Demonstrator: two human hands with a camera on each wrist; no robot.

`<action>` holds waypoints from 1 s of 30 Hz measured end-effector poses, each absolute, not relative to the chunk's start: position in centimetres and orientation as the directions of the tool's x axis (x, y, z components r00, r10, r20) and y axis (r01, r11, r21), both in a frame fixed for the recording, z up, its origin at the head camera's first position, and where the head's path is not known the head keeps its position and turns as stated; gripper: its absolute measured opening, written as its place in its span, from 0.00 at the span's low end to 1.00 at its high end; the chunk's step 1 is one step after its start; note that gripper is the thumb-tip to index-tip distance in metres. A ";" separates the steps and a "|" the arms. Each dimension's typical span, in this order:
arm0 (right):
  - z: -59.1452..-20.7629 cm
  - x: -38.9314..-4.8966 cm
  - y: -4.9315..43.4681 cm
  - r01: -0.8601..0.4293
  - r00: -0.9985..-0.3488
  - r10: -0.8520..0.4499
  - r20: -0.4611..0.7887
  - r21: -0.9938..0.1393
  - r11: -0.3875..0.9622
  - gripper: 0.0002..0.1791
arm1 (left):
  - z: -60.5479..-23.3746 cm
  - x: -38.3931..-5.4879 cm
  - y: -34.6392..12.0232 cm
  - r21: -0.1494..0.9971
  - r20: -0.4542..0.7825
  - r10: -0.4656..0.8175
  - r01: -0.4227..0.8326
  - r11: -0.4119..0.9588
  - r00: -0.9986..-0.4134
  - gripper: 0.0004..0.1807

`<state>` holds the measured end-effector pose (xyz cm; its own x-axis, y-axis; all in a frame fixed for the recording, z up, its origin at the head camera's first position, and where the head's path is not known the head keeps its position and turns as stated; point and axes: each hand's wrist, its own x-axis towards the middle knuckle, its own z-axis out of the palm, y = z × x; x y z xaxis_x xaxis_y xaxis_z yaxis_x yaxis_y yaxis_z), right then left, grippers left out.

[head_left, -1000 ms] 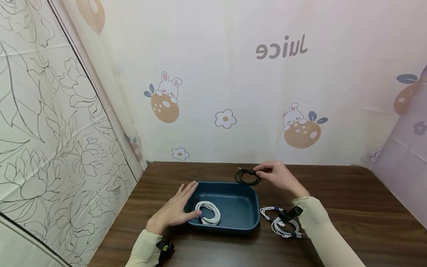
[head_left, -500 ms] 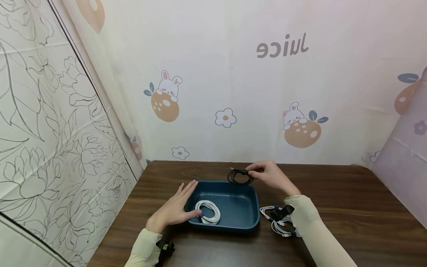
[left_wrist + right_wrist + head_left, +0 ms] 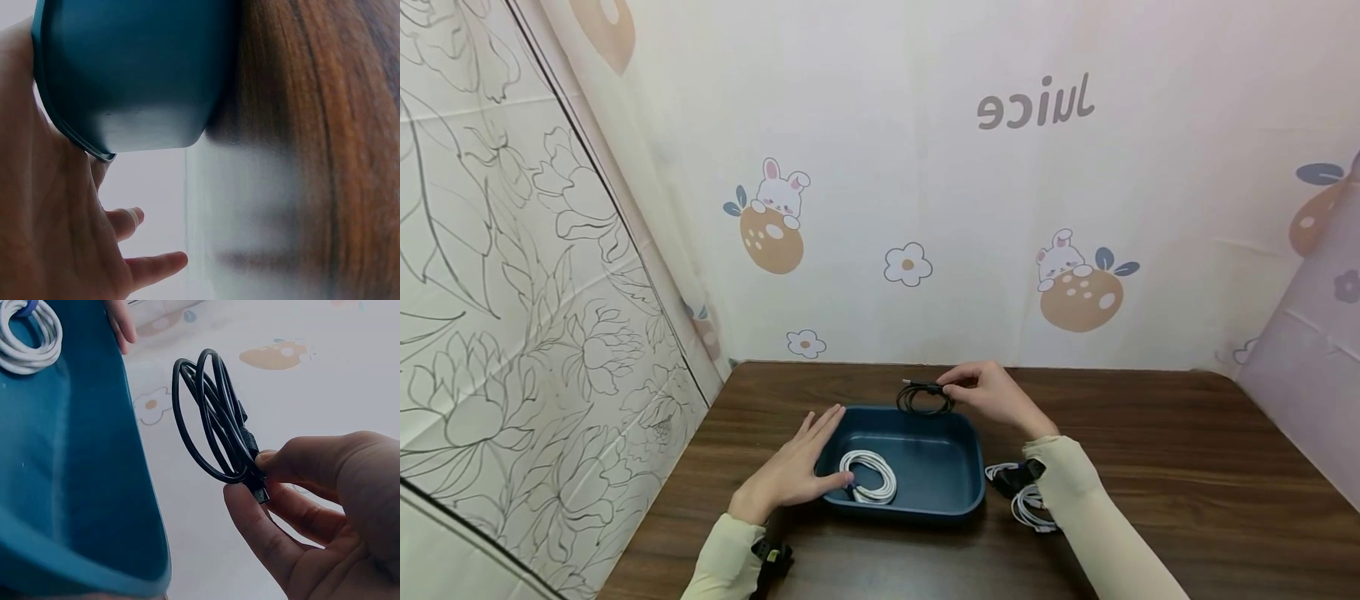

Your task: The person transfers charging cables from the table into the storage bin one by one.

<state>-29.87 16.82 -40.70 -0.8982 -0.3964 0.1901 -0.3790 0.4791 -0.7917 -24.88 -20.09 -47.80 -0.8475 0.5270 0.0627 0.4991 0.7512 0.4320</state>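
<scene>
My right hand [image 3: 992, 398] pinches a coiled black cable [image 3: 917, 400] between thumb and fingers, above the far rim of a dark blue tray [image 3: 940, 507]. In the right wrist view the black cable [image 3: 215, 419] hangs in loops, with a small plug end by the fingertips. My left hand [image 3: 793, 467] lies spread over the tray's left rim, its thumb reaching inside. A coiled white cable [image 3: 886, 479] with a blue tie lies in the tray's left part, beside that thumb. In the left wrist view my palm [image 3: 56, 206] rests against the rim.
White cables [image 3: 1028, 510] lie on the brown wooden table [image 3: 1165, 467] right of the tray, partly hidden by my right wrist and its camera. A printed curtain [image 3: 865, 183] stands behind the table's far edge, and another sheet [image 3: 550, 333] hangs at left.
My right hand has moved left with the black cable, from the tray's far right corner to above the middle of its far rim. The left hand and tray have stayed in place.
</scene>
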 end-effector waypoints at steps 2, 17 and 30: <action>-40.7 -29.9 16.5 -0.387 -0.894 -0.404 0.195 -0.790 0.475 0.10 | -47.7 -24.9 -20.1 0.430 0.061 0.527 0.499 0.752 -0.848 0.55; -41.5 -30.2 14.6 -0.398 -0.883 -0.426 0.198 -0.796 0.455 0.10 | -47.8 -24.8 -20.0 0.459 0.038 0.506 0.464 0.757 -0.862 0.57; -42.0 -30.6 13.5 -0.401 -0.876 -0.442 0.193 -0.801 0.445 0.09 | -47.7 -24.7 -20.0 0.473 0.051 0.517 0.477 0.741 -0.854 0.57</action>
